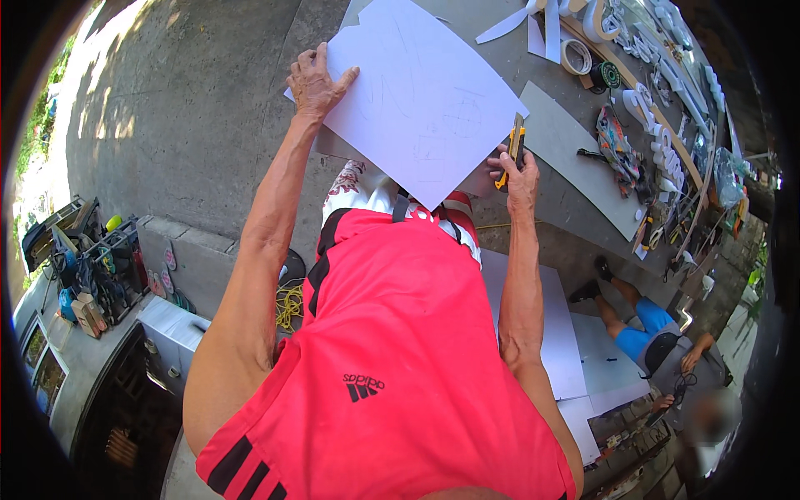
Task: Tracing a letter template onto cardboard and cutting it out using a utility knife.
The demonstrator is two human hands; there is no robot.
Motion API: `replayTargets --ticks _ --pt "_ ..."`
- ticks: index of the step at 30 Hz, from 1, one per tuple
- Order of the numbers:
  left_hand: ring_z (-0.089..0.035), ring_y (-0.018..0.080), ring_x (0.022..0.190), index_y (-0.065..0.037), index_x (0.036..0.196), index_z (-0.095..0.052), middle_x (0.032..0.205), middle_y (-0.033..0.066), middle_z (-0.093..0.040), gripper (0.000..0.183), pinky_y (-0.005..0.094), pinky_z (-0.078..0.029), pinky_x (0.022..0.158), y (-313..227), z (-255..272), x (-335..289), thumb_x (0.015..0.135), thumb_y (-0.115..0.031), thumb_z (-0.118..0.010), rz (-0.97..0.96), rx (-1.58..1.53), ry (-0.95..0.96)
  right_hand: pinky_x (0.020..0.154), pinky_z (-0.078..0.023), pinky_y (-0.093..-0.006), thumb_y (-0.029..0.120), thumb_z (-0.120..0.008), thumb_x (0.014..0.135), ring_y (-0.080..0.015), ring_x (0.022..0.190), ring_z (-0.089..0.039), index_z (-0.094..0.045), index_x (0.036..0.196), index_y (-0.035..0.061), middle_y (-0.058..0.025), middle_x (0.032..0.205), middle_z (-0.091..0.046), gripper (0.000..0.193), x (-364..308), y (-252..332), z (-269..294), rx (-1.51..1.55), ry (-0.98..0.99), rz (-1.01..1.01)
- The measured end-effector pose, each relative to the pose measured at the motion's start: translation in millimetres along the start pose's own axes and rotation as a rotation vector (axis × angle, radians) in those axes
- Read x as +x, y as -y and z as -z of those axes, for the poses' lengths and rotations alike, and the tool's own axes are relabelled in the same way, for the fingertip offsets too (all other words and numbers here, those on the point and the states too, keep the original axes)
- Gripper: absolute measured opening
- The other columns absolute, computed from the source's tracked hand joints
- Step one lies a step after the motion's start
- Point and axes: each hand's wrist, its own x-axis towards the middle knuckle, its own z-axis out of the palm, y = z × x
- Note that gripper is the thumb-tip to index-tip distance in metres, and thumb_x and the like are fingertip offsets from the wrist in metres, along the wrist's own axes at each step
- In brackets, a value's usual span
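Observation:
A large white sheet [392,92] with faint pencil lines and letter-like outlines lies before me, one corner pointing toward my body. My left hand [317,87] rests at its left edge, fingers spread and thumb reaching onto the sheet. In my right hand [521,179] is a yellow and black utility knife [512,150], held beside the sheet's right corner with its front end pointing away from me. A grey board [575,158] lies to the right of the knife.
Tape rolls [576,57], white curved cut-outs [598,21] and a crumpled colourful cloth [615,146] crowd the right side. Further right sits a person [667,342] in blue shorts. White panels [542,325] lie at lower right. Yellow cord [288,307] and a low concrete block [187,258] are at left.

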Motion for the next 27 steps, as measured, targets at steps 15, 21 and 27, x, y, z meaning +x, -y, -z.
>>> replayTargets --ticks 15,21,27 --pt "-0.043 0.0416 0.133 -0.010 0.148 -0.048 0.142 0.0220 -0.048 0.093 0.0599 -0.032 0.111 -19.3 10.0 -37.8 0.079 -0.068 -0.072 0.076 0.086 0.021 0.065 -0.059 -0.0281 0.012 -0.067 0.097 -0.0174 0.084 -0.073 -0.058 0.120 -0.0035 -0.0118 0.114 -0.071 0.029 9.0 2.7 28.9 -0.012 0.152 -0.021" --pt "-0.029 0.0453 0.146 -0.012 0.149 -0.049 0.156 0.0219 -0.038 0.087 0.0614 -0.023 0.118 -49.2 3.8 -31.7 0.084 -0.066 -0.068 -0.050 0.077 -0.116 0.061 -0.056 -0.0265 0.015 -0.065 0.099 -0.0148 0.076 -0.071 -0.059 0.114 -0.0012 -0.0099 0.099 -0.072 0.023 18.0 8.0 38.6 -0.107 0.183 -0.003" --pt "-0.026 0.0421 0.150 -0.017 0.149 -0.050 0.158 0.0165 -0.040 0.068 0.0571 -0.022 0.121 -91.6 -19.1 -0.7 0.095 -0.055 -0.061 -0.169 -0.016 -0.140 0.060 -0.054 -0.0272 0.029 -0.059 0.104 -0.0137 0.073 -0.070 -0.059 0.109 0.0011 -0.0071 0.087 -0.069 0.028 29.4 25.7 28.4 -0.087 0.241 -0.031"
